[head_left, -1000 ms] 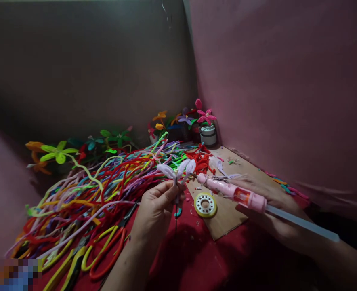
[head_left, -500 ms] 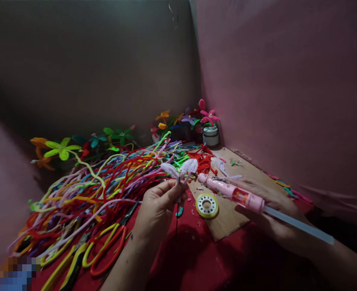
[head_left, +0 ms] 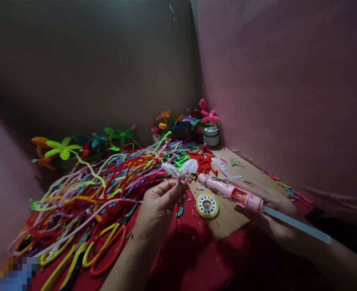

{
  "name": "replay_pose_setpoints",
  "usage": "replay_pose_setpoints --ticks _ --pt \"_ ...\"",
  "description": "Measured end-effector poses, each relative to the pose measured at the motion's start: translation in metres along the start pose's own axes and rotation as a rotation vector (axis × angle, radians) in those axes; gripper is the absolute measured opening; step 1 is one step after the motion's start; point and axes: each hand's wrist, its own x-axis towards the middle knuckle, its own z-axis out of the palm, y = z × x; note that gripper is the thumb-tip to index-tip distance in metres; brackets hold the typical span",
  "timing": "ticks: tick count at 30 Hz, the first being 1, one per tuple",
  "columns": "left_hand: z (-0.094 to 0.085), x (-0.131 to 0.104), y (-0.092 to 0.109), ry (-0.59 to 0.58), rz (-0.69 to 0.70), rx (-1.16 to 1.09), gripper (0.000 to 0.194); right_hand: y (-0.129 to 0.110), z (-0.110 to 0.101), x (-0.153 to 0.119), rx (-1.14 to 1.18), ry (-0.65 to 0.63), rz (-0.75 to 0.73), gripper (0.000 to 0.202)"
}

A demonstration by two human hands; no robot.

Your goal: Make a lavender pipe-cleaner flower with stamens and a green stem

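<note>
**Pale lilac flower (head_left: 190, 167) pinched at its base, glue gun (head_left: 217, 186) close by**

The left hand (head_left: 157, 208) has its thumb and forefinger pressed together on the flower, right beneath the petals. The petals fan out above the fingertips, and a thin dark stem (head_left: 176, 222) hangs down below the fingers. The other fingers of this hand are curled, partly out of sight.

The right hand (head_left: 275, 200) is wrapped around the glue gun, which points left toward the flower. Its nozzle is just beside the right-hand petals; whether they touch cannot be told. Most of this hand's fingers are hidden behind the gun, and a whitish glue stick (head_left: 296, 224) sticks out of its back end.

Between the hands, a roll of tape (head_left: 208, 213) lies partly on a brown board (head_left: 229, 228) on the red counter (head_left: 193, 258). A heap of colourful pipe cleaners (head_left: 84, 190) spreads to the left of the left hand, with scissors (head_left: 123, 242) near the wrist. Red pieces (head_left: 201, 159) lie beyond the nozzle.
</note>
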Motion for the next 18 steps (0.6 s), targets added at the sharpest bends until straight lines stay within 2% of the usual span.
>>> replay_pose_setpoints --ticks 5,9,12,18 --pt "0.0002 0.0001 0.0005 -0.003 0.007 0.013 0.016 0.0005 0.0007 0.0006 0.005 -0.004 -0.013 0.037" --pt "0.0005 -0.0003 0.0016 -0.001 0.01 0.01 0.017 -0.002 0.0009 0.0021 0.027 -0.093 0.029 0.04" --pt "0.0012 -0.0002 0.0027 0.007 0.008 0.009 0.017 -0.0031 0.0011 0.0023 0.024 -0.111 0.038 0.041" --pt "0.0005 0.0016 0.0016 -0.002 0.009 0.005 0.016 -0.0001 0.0026 -0.0008 0.0 0.053 -0.022 0.037"
